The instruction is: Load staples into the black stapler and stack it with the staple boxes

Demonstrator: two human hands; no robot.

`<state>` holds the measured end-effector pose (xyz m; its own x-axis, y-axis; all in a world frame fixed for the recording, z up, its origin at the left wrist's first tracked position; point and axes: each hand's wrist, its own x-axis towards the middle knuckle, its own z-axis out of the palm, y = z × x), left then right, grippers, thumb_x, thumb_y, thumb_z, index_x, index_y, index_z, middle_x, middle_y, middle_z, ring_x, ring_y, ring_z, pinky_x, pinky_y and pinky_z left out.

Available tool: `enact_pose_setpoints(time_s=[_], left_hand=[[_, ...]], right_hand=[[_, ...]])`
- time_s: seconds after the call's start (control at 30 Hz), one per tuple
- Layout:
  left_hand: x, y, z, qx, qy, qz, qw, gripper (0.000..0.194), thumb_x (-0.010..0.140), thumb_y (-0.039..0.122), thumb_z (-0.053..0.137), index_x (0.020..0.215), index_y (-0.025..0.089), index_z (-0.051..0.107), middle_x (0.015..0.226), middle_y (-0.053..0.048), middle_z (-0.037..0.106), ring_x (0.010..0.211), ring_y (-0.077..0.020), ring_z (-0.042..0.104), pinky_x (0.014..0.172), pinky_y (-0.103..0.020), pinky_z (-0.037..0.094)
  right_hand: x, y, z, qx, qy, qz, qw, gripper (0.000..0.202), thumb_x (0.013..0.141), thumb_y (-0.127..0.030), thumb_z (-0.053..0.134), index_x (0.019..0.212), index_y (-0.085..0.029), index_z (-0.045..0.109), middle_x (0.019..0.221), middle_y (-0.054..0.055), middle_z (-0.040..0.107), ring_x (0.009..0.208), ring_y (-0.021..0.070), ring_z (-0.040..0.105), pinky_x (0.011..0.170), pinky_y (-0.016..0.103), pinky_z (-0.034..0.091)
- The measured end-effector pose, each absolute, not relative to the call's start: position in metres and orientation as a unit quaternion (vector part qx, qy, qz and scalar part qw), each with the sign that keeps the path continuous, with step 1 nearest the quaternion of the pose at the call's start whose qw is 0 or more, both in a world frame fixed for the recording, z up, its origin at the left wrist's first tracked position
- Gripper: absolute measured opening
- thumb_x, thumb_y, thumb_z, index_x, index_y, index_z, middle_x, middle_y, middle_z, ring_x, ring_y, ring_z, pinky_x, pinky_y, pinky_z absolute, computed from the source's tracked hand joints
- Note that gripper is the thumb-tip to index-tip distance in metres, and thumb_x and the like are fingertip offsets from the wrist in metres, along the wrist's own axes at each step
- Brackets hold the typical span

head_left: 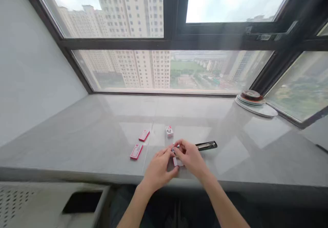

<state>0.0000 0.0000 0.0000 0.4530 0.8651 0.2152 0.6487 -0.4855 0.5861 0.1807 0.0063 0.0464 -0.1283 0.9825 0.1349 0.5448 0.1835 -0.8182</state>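
My left hand [161,166] is bent round a small white box with a red edge [178,162], its thumb against the box's near side and its fingertips at the far side. Just beyond that box, the fingers of my right hand [188,154] pinch together on a small shiny metal piece [173,149], too small to name. Both hands' fingertips meet there. Past my right hand lies a long narrow black thing with a metal strip along it [207,145], partly hidden by the hand. A small white box with a picture [169,131] stands beyond my fingers.
Two flat red-and-white boxes [136,151] [144,135] lie left of my hands on the grey stone sill [84,136]. Stacked round plates or lids [256,103] sit by the window corner. A perforated light-coloured panel [38,204] is below the sill at left.
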Motion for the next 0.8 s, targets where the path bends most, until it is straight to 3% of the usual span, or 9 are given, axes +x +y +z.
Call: enact_pose_setpoints(time_s=[0.2,0.37,0.43,0.5,0.6,0.8], left_hand=[[0.001,0.000,-0.001,0.821,0.451,0.269,0.226,0.051,0.088,0.030,0.066,0.137,0.032,0.053,0.150,-0.002,0.054,0.142,-0.0253,0.047,0.120,-0.045,0.038],[-0.005,-0.002,0.000,0.820,0.442,0.286,0.222,0.038,0.087,0.036,0.071,0.122,0.028,0.058,0.155,-0.005,0.046,0.141,-0.0266,0.045,0.114,-0.044,0.041],[-0.005,-0.005,0.002,0.801,0.477,0.303,0.197,0.027,0.092,0.041,0.066,0.112,0.026,0.059,0.144,-0.007,0.054,0.133,-0.0270,0.050,0.107,-0.043,0.044],[0.000,-0.010,0.003,0.780,0.525,0.301,0.160,0.017,0.100,0.040,0.053,0.098,0.024,0.060,0.118,-0.006,0.064,0.114,-0.0249,0.058,0.097,-0.042,0.046],[0.016,-0.017,0.002,0.776,0.561,0.268,0.106,0.030,0.106,0.033,0.040,0.084,0.023,0.058,0.088,-0.003,0.063,0.092,-0.0227,0.058,0.088,-0.040,0.042],[0.045,-0.023,0.004,0.762,0.592,0.256,0.054,0.032,0.106,0.031,0.040,0.083,0.022,0.061,0.086,-0.004,0.063,0.087,-0.0227,0.058,0.082,-0.039,0.038]], right_hand=[[0.203,-0.012,0.037,-0.555,-0.747,0.295,0.214,0.008,0.087,-0.024,0.061,0.082,-0.022,0.067,0.064,-0.004,0.060,0.058,0.0119,0.049,0.055,0.025,0.026],[0.235,-0.024,0.027,-0.582,-0.710,0.296,0.264,0.023,0.098,-0.041,0.053,0.095,-0.025,0.068,0.064,-0.004,0.056,0.061,0.0143,0.049,0.058,0.025,0.031],[0.253,-0.027,0.019,-0.636,-0.666,0.273,0.279,0.031,0.100,-0.049,0.048,0.093,-0.023,0.064,0.060,-0.004,0.053,0.059,0.0153,0.048,0.057,0.026,0.031],[0.265,-0.030,0.011,-0.678,-0.640,0.247,0.265,0.035,0.101,-0.051,0.045,0.085,-0.023,0.059,0.060,-0.003,0.054,0.059,0.0162,0.049,0.058,0.027,0.030],[0.263,-0.031,0.003,-0.671,-0.661,0.238,0.237,0.037,0.102,-0.047,0.041,0.078,-0.023,0.053,0.067,0.000,0.061,0.063,0.0173,0.054,0.060,0.028,0.030],[0.254,-0.029,0.001,-0.631,-0.684,0.264,0.251,0.040,0.101,-0.051,0.044,0.075,-0.022,0.054,0.069,0.001,0.063,0.065,0.0169,0.055,0.061,0.028,0.031]])
